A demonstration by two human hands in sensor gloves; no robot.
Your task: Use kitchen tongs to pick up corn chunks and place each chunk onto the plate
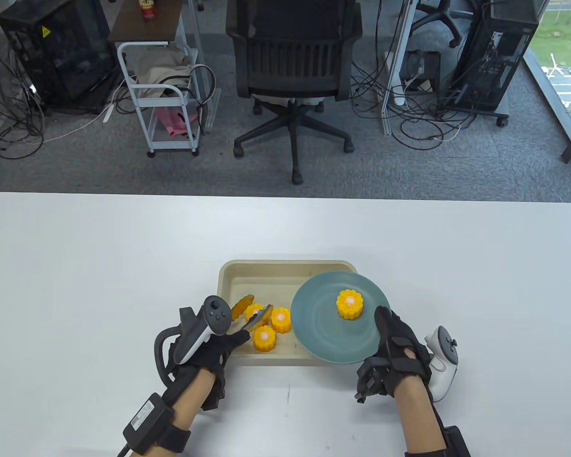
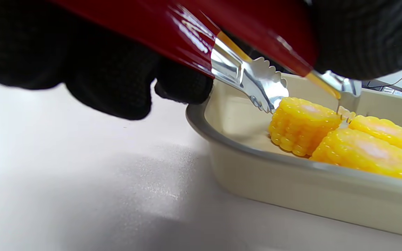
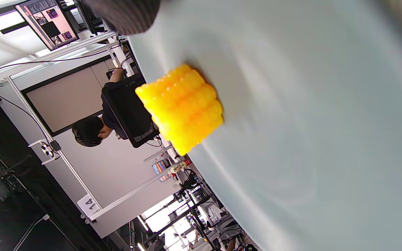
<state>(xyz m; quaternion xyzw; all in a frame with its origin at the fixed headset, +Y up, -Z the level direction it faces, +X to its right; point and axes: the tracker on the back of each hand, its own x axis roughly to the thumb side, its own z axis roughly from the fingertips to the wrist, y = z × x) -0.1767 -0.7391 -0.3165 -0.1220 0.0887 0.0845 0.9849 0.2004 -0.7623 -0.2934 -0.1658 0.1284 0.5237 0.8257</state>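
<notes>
My left hand (image 1: 219, 343) grips red-handled kitchen tongs (image 2: 222, 48). Their silver scalloped tips (image 1: 258, 318) stand on either side of a yellow corn chunk (image 2: 302, 125) in the beige tray (image 1: 266, 273). Other chunks lie beside it in the tray (image 1: 281, 320), (image 1: 264, 339), and one (image 1: 242, 305) leans on its edge. My right hand (image 1: 394, 354) holds the blue-grey plate (image 1: 323, 335) at its near right rim, thumb (image 1: 383, 320) on top. The plate overlaps the tray's right part. One corn chunk (image 1: 349, 304) sits on the plate, shown close in the right wrist view (image 3: 183, 108).
The white table (image 1: 100, 285) spreads wide on both sides of the tray. Beyond its far edge stand an office chair (image 1: 292, 71), a white cart (image 1: 164, 95), and computer towers with cables. A person sits at a screen (image 3: 92, 130) in the background.
</notes>
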